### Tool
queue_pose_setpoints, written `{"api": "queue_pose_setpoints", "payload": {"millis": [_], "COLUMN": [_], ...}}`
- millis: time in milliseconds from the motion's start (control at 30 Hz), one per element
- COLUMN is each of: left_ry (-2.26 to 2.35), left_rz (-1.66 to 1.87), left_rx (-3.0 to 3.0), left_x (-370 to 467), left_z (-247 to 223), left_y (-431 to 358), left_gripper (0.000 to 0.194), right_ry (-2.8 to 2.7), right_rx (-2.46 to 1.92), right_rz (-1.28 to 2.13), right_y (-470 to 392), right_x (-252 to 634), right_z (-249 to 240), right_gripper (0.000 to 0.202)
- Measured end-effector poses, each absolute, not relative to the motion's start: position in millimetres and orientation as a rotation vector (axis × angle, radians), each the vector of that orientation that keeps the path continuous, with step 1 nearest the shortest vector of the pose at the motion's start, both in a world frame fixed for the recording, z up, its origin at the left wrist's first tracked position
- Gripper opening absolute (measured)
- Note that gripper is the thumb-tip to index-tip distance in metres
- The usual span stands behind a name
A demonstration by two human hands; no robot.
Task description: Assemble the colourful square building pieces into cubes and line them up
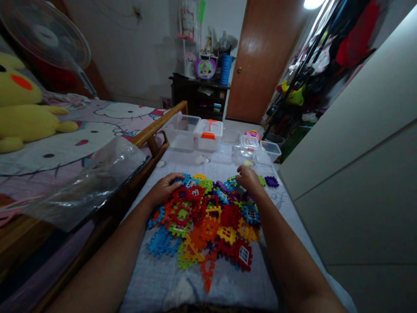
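Note:
A heap of colourful plastic interlocking building pieces (211,217) with toothed edges lies on the light cloth in front of me. Some pieces carry little white window frames. My left hand (167,186) rests at the heap's far left edge, its fingers stretched out over blue pieces (186,179). At the far right edge is my right hand (249,179), with its fingers curled in beside a blue and green piece (232,181). Whatever those fingers hold, if anything, is hidden. A purple gear-shaped piece (271,181) lies to the right of this hand.
Behind the heap stand clear plastic boxes, one with an orange-latched lid (209,134) and a smaller lidded one (249,145). A wooden bed rail (159,126) and a clear plastic bag (97,187) are on the left. A white cabinet (352,143) borders the right side.

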State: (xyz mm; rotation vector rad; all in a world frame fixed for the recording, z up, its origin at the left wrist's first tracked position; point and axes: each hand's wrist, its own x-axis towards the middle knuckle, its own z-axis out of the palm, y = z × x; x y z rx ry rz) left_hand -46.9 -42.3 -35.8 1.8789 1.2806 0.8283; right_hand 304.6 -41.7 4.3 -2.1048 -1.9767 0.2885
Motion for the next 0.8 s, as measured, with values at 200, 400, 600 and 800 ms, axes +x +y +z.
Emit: {"api": "queue_pose_setpoints", "payload": {"millis": [200,400,600,800], "left_ry": [1.272,1.242,1.240,1.259], "left_rz": [0.835,0.835,0.828,0.818], "left_rx": [1.883,1.910,1.927,1.933], "left_x": [-46,-47,-49,-48], "left_z": [-32,-36,-40,-38], "left_y": [-44,-43,-41,-41], "left_gripper": [0.053,0.049,0.048,0.050], "right_ry": [-2.373,-2.633,-2.484,-1.980], "right_rx": [-1.482,-1.532,-1.499,-1.686], "right_rz": [0.589,0.561,0.530,0.396], "right_y": [-50,-49,-45,-38], "right_x": [246,207,220,287], "right_z": [27,32,29,25], "right_gripper": [0.038,0.047,0.053,0.049]}}
